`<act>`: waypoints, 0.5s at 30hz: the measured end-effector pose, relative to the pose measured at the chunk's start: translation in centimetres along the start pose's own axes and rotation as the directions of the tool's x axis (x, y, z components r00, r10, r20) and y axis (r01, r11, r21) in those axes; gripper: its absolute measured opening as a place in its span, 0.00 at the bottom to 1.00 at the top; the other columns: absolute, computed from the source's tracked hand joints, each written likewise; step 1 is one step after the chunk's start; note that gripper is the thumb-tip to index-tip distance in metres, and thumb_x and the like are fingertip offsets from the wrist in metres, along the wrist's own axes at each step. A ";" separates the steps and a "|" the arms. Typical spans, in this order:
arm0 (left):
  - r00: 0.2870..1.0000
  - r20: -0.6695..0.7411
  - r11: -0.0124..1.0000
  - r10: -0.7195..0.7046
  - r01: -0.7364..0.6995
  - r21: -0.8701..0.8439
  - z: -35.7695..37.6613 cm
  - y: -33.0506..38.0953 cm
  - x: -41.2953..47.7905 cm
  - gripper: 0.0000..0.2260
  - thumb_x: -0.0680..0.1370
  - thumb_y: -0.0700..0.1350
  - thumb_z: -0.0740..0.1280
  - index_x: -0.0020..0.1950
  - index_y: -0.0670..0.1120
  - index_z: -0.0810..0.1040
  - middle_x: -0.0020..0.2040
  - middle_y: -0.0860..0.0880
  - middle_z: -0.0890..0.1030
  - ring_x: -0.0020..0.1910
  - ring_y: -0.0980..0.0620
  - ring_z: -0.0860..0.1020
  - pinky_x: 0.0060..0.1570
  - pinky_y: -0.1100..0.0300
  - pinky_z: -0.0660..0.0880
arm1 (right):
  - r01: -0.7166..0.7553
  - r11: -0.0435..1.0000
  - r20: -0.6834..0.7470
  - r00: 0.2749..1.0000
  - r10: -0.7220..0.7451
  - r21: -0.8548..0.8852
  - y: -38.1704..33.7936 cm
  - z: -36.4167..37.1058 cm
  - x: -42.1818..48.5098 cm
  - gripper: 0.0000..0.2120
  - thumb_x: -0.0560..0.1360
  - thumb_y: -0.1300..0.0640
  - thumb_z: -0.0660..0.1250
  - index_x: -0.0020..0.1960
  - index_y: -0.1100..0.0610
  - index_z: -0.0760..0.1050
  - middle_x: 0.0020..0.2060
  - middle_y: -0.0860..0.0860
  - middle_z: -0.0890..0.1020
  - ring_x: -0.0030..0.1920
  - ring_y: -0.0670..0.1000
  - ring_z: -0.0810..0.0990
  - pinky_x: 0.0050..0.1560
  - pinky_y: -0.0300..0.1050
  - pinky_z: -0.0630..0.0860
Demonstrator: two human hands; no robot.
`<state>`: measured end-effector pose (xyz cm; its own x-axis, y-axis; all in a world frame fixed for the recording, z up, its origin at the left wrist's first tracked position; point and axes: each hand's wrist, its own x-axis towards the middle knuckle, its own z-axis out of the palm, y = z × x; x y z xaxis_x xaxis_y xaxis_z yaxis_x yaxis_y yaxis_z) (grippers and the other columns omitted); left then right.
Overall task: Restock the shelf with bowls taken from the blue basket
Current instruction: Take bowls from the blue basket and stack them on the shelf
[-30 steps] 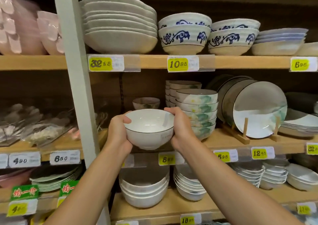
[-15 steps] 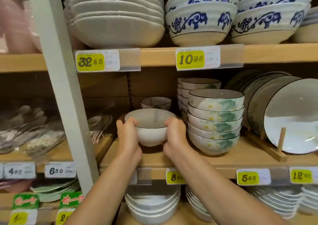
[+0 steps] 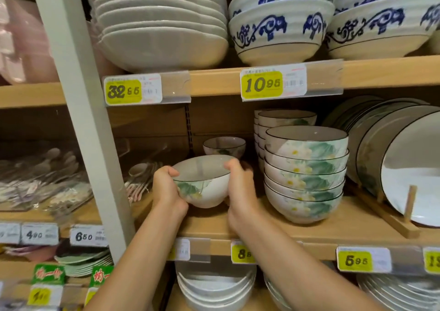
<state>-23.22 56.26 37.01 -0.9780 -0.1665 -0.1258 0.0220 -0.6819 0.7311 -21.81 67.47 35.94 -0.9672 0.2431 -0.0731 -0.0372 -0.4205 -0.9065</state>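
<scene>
Tipping the bowl (image 3: 202, 191), level a moment ago, mouth leaning toward eleven o'clock. Clasping its sides in both grips, left hand (image 3: 166, 191) and right hand (image 3: 240, 191), low on the shelf (image 3: 262, 229), at nine o'clock of the floral stack (image 3: 304, 175).

glossy ceramic bowl (image 3: 202, 187), matt wooden shelf (image 3: 262, 229)

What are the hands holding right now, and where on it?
A floral bowl, gripped on opposite sides: left hand on its left wall and rim, right hand on its right.
</scene>
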 end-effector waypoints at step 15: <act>0.983 -0.125 0.956 0.133 -0.094 0.276 0.7 -2.0 1.8 0.22 0.78 0.50 0.60 0.71 0.46 0.67 0.58 0.41 0.80 0.53 0.43 0.81 0.55 0.48 0.79 | -0.070 0.990 -0.151 0.985 0.088 0.127 0.1 1.1 3.4 0.17 0.75 0.53 0.60 0.62 0.55 0.71 0.53 0.57 0.79 0.50 0.57 0.80 0.51 0.53 0.80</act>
<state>-25.15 57.76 35.79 -0.9326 -0.3438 -0.1102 0.0562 -0.4398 0.8963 -25.40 67.28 36.06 -0.9179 0.3338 -0.2148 -0.0013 -0.5437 -0.8393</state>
